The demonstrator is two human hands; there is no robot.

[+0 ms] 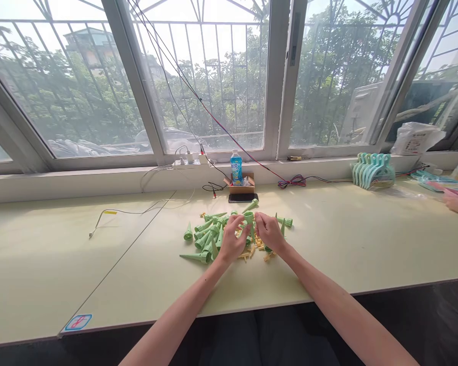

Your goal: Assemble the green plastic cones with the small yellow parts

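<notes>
Just ahead of both wrists, a green spike piece [249, 218] is pinched between the hands, its long axis seemingly near upright. Left hand [232, 241] and right hand [269, 233] both curl fingers onto it, equally near. Pile of green spikes [204, 238] lies left; small yellow parts [254, 250] beneath on the table [347, 249].

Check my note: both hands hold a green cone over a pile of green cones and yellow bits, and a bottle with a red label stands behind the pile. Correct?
Wrong in one point: the head view shows the bottle has a blue label, not red. Otherwise yes: the left hand and right hand hold a green cone over the pile of green cones and yellow bits.
</notes>
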